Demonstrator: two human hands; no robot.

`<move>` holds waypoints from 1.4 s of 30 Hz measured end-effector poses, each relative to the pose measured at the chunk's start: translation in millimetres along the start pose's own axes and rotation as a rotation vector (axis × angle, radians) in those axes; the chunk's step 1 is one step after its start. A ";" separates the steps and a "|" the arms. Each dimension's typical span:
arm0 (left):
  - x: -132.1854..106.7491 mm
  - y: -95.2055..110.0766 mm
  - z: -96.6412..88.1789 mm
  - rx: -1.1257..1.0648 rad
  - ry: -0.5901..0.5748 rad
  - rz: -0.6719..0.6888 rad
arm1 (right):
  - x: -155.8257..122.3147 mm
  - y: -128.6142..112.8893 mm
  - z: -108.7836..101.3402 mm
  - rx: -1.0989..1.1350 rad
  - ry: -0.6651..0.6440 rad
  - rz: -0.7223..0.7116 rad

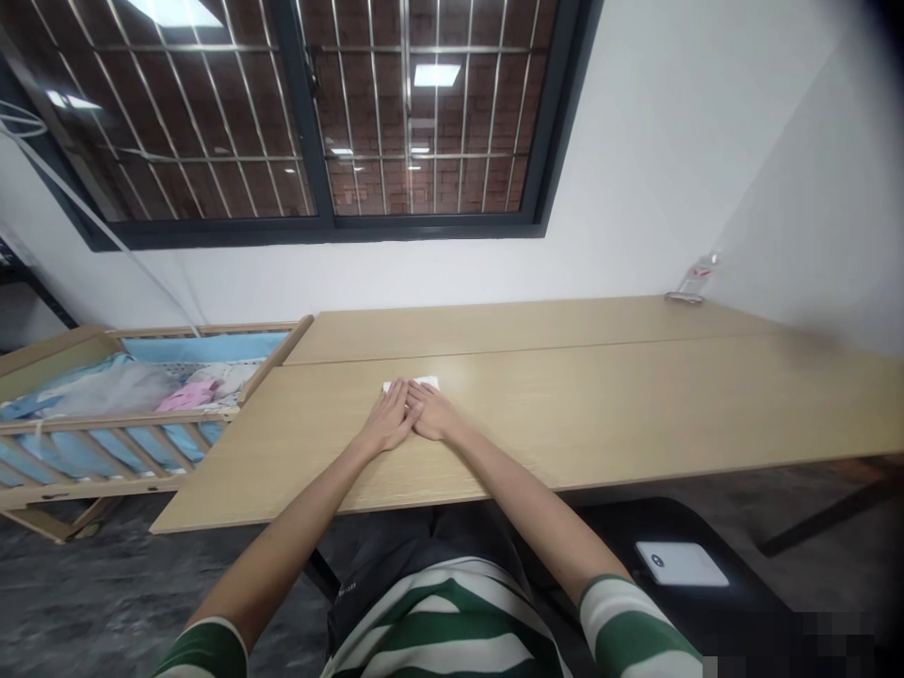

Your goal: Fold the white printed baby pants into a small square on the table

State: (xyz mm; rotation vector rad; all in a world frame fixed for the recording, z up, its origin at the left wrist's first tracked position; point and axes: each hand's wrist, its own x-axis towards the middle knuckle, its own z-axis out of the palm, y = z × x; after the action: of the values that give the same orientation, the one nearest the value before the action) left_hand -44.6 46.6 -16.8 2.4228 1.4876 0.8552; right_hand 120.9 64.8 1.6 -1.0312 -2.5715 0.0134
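Observation:
My left hand lies flat on the wooden table, palm down with fingers stretched forward. Beside it, my right hand rests flat too, its fingers angled left so that the two hands touch at thumbs and fingertips. Under the fingers is a small white piece of paper or tissue; only its far edge and corners show, and the rest is covered by my hands. Neither hand grips anything visibly.
A clear plastic bottle stands at the table's back right, by a small flat object. A wooden crib with bedding adjoins the left side. A white phone lies on a black chair. A barred window is ahead.

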 end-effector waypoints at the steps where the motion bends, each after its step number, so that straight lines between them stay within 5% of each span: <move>1: -0.9 -2.6 0.7 0.003 -0.001 -0.024 | -1.2 2.0 -1.6 0.019 -0.007 0.007; 9: -5.6 -20.1 3.3 0.048 0.037 -0.196 | -19.9 20.7 -14.9 0.112 0.006 0.147; 15: -4.7 -21.2 2.7 0.050 0.073 -0.197 | -29.1 27.6 -16.9 0.141 0.036 0.103; 22: -8.5 -6.1 -18.4 0.050 0.036 0.122 | -30.3 28.0 -21.4 0.180 0.032 0.091; 32: 6.7 -14.0 -15.0 0.020 0.029 0.129 | -27.8 25.9 -21.4 0.128 0.061 0.138; 38: 3.8 -6.5 -17.4 -0.061 0.139 0.070 | -27.7 31.5 -25.8 0.217 0.191 0.175; 42: -2.6 -0.9 -23.9 -0.165 0.269 -0.014 | -23.5 32.4 -30.2 0.577 0.375 0.223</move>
State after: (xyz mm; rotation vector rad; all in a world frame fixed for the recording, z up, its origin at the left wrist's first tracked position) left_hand -59.4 41.3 1.5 2.2457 1.4496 1.2894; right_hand 168.3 69.0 17.2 -0.9688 -1.9304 0.5337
